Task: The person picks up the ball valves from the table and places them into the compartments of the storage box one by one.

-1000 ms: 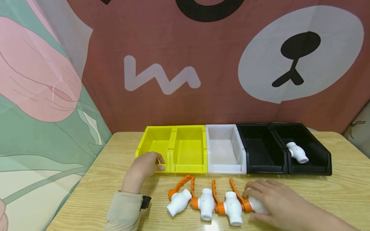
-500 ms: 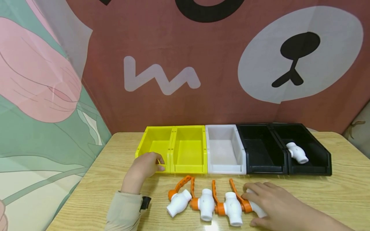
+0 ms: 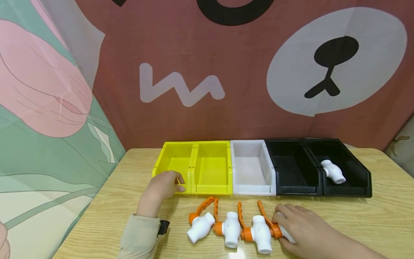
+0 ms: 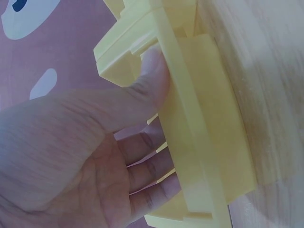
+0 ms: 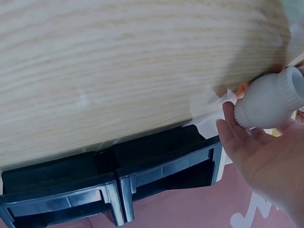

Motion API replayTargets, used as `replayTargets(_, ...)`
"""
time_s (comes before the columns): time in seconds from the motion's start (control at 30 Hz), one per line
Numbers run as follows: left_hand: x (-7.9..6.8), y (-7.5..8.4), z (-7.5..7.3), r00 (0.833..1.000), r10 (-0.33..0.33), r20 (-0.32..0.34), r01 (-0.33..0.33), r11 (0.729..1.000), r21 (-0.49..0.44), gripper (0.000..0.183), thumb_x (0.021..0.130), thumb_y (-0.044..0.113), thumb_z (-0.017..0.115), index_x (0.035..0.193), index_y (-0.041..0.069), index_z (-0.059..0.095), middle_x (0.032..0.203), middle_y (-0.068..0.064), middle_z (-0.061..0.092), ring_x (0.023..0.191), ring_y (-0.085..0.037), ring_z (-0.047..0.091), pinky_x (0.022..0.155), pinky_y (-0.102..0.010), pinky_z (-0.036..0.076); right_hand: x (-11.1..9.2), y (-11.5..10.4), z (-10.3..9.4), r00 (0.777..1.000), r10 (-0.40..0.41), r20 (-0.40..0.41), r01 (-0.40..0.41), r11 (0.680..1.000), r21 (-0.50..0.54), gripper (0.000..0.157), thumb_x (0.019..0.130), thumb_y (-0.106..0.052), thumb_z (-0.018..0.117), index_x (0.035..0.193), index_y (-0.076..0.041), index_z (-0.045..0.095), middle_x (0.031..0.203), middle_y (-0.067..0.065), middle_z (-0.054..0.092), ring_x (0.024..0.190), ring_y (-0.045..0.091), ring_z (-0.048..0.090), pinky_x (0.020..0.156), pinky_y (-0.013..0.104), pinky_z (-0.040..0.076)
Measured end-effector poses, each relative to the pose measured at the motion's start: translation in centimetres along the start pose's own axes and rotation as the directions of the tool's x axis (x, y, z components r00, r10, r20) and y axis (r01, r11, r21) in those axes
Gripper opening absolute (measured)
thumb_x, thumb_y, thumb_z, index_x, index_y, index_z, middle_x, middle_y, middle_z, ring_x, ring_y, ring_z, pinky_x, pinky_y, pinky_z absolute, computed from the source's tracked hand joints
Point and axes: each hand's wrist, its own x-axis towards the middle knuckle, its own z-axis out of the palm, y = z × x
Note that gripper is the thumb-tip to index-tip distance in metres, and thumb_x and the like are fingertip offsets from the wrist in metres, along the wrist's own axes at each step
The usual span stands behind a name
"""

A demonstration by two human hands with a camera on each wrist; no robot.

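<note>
My left hand point(image 3: 165, 185) rests at the front of the leftmost yellow bin point(image 3: 178, 162). In the left wrist view, the thumb and fingers pinch the front wall of that bin point(image 4: 209, 104) from both sides. Around a white ball valve point(image 5: 268, 102) with an orange lever, my right hand point(image 3: 305, 228) curls its thumb and fingers at the right end of the row. Its white body is partly hidden by the hand in the head view. To its left lie three more such valves: one point(image 3: 261, 233), a middle one point(image 3: 231, 230) and a slanted one point(image 3: 201, 227).
Along the back of the wooden table point(image 3: 106, 216) stand a second yellow bin point(image 3: 211, 163), a white bin point(image 3: 250, 167) and two black bins, one bare point(image 3: 288, 165) and one at far right point(image 3: 359, 169) with a white valve point(image 3: 333, 171) in it. A printed cloth point(image 3: 245, 90) hangs behind.
The right fingers have settled closer around the rightmost valve, whose white body now shows as a narrower, slightly turned strip. My left hand and the other valves have stayed put.
</note>
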Motion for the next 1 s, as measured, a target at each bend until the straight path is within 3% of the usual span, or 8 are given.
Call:
replayTargets(0.33,-0.06,0.10,-0.13,1.000,0.000,-0.002,0.000,1.000,0.004,0.016,0.087,0.024,0.077,0.099,0.013,0.073,0.093,-0.001,0.065,0.081,-0.018,0.058,0.078,-0.039,0.051,0.37,-0.22,0.16,0.999,0.049,0.006,-0.049,0.999,0.001,0.030,0.078,-0.036,0.080,0.101,-0.024,0.065,0.101,-0.011,0.051,0.081,0.007,0.046,0.066,0.039,0.049)
replayTargets(0.73,0.03,-0.05,0.08,1.000,0.008,-0.004,-0.008,1.000,0.000,0.017,0.087,0.025,0.077,0.099,0.014,0.073,0.092,0.000,0.065,0.081,-0.018,0.058,0.077,-0.039,0.051,0.07,0.01,-0.01,1.000,0.026,-0.010,-0.025,0.999,0.019,0.030,0.077,-0.039,0.080,0.100,-0.026,0.065,0.099,-0.013,0.051,0.080,0.005,0.046,0.066,0.038,0.049)
replayTargets(1.0,0.04,-0.10,0.01,1.000,0.015,-0.006,-0.015,1.000,0.002,0.016,0.087,0.025,0.077,0.098,0.014,0.073,0.091,0.000,0.065,0.080,-0.018,0.058,0.076,-0.038,0.051,-0.17,0.21,-0.64,0.998,0.057,-0.030,-0.058,0.998,-0.020,0.035,0.076,-0.044,0.080,0.102,-0.024,0.068,0.107,-0.007,0.057,0.090,0.016,0.057,0.077,0.047,0.053)
